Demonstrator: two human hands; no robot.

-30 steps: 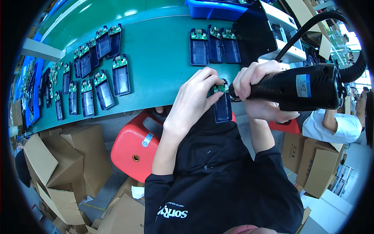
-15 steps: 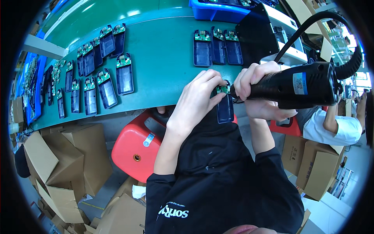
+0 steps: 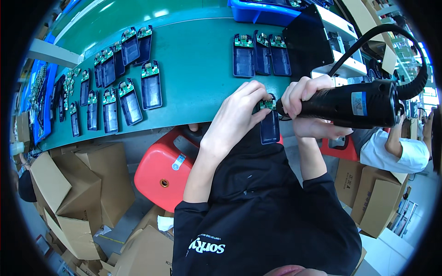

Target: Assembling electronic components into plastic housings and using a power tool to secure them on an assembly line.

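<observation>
My left hand (image 3: 235, 112) pinches the top end of a dark blue plastic housing half (image 3: 270, 129) by its green circuit board (image 3: 268, 104), at the table's front edge. The housing's hollow lower part hangs toward me. Wrapped in my right hand (image 3: 307, 92) is a thick black electric screwdriver (image 3: 338, 106), held sideways with a cable at its back end. Its front end points left at the circuit board; the fingers and the board hide whether the tip touches.
Three similar housings (image 3: 243, 60) lie beyond my hands; several more (image 3: 151, 87) are grouped at the left. A blue bin (image 3: 267, 14) and a black-and-white machine (image 3: 306, 41) stand at the back right. Red stools (image 3: 161, 168) and cardboard boxes (image 3: 110, 184) are below the table; another person (image 3: 391, 149) sits at right.
The whole view has shifted slightly to the right. Both hands keep the same grip on the housing and the electric screwdriver, with no clear movement between them.
</observation>
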